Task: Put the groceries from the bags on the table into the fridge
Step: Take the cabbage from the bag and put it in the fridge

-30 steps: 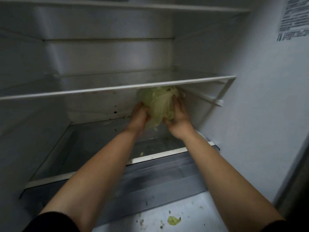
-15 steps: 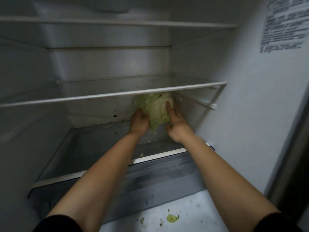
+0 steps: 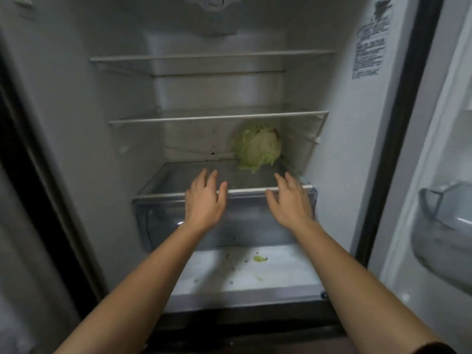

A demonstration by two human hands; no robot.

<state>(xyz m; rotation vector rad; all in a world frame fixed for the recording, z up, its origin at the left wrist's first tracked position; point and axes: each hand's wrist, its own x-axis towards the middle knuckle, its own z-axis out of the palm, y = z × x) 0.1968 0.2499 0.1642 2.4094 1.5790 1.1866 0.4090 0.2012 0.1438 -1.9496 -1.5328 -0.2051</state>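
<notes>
Cabbage [image 3: 257, 146] is in the fridge [image 3: 342, 154], sitting on the lowest glass shelf [image 3: 176, 194], back-right corner, close to the right wall. 2 more shelves above it: middle shelf [image 3: 217, 118], top shelf [image 3: 212, 57]. Left hand [image 3: 204, 200] and right hand [image 3: 290, 203] hover side by side in front of the lowest shelf's front edge, fingers extended and relaxed, both holding nothing. Neither touches the cabbage; clear gap between it and the fingertips. Clear crisper drawer [image 3: 163, 221] sits directly below that shelf. Small green leaf scrap [image 3: 260, 258] plus crumbs lie on the white ledge [image 3: 293, 274] below the drawer. Door bin [image 3: 444, 226] at right. Printed label [image 3: 367, 49] on the upper right wall, text unreadable.
</notes>
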